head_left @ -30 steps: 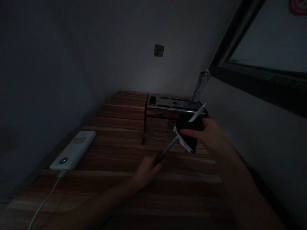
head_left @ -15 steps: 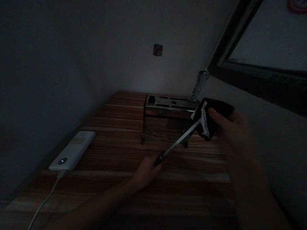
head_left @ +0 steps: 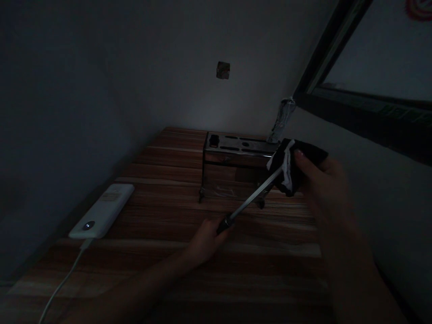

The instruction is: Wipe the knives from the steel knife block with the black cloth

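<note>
In the head view, the left hand is closed around the dark handle of a slim metal tool, which slants up to the right above the wood-grained worktop. The right hand pinches a folded black-and-white cloth, thumb on top, and the tool's far end disappears into its folds. Just behind them stands a slotted metal rack, partly covered by the cloth. A white box-shaped device with a cable lies well apart, at left.

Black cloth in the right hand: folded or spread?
Folded: the right hand pinches the cloth, pale edges bunched where the rod meets it.
</note>
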{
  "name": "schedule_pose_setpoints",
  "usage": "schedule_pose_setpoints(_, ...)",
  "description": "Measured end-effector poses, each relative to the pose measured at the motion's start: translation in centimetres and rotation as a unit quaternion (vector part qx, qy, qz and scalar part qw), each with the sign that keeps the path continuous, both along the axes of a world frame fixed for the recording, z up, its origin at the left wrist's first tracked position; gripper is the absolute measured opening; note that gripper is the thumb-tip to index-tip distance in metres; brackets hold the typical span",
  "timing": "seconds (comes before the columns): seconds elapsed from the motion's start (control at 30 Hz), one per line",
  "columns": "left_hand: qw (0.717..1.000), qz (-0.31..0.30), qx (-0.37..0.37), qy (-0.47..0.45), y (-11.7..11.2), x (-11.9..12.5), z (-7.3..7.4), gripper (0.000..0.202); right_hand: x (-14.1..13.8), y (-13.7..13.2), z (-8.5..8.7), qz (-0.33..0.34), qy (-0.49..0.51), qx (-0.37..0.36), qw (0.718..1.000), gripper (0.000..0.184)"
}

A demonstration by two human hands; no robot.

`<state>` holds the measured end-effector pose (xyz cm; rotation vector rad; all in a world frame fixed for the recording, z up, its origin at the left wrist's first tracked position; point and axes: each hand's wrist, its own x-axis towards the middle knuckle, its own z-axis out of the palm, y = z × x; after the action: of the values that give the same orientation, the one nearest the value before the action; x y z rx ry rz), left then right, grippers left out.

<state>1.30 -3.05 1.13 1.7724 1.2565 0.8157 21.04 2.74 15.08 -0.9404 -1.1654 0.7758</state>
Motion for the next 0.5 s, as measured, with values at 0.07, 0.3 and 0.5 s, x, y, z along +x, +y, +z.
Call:
schedule_pose_setpoints(0.07,1.0,0.0,-0.005,0.006,0.0,0.0,0.0,0.023,0.1,0.1,0.0,0.006,-0.01,-0.005,1.0,0.02)
schedule_pose_setpoints(0.3,1.0,0.013,-0.005,-0.015,0.0,-0.1,-0.1,0.024,-0.1,-0.1,-0.6,0.061,-0.091,-0.06,0.992,0.022)
schedule_pose_setpoints(0.5,0.999,0.033,-0.004,-0.035,0.2,-0.1,0.1,0.025,-2.3,-0.3,-2.0,0.148,-0.228,-0.1,0.957,0.026)
